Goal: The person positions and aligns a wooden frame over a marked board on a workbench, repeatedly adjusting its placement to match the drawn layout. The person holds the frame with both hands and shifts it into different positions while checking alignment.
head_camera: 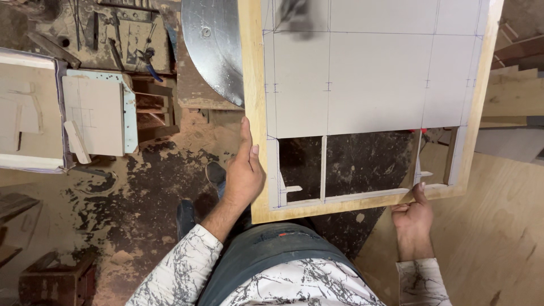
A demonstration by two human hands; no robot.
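Two bare hands gripped one wooden frame (254, 85), a pale-edged rectangle filling the view from twelve to four o'clock. The left hand (243, 175) lay along the frame's left rail at about nine o'clock of the panel, fingers together and flat against the outer edge, thumb hooked over the top face. The right hand (412, 214) held the near rail at about five o'clock, thumb pressed on top; its fingers were curled under the wood and could not be seen, so how they lay could not be told.

Inside the frame sat a grey sheet (374, 73) ruled with thin pencil lines and small cross marks. Its lower band had been cut into open windows (362, 164), parted by thin grey strips, and the dark floor showed through them. A blurred dark smudge (294, 17) sat on the sheet near twelve o'clock.

No true container showed; the nearest thing to one was a low wooden crate (56, 280) at seven o'clock, its contents hidden.

Beneath, the floor (147, 187) was dark and strewn with orange sawdust. A curved grey metal disc (218, 48) lay at eleven o'clock, just beside the frame's left rail. Further toward ten o'clock stood a cluttered bench with hand tools (122, 39), and at nine o'clock a pale board with a blue edge (96, 116). A plywood sheet (498, 226) spread at four o'clock. The person's marbled white sleeves and grey apron filled six o'clock.
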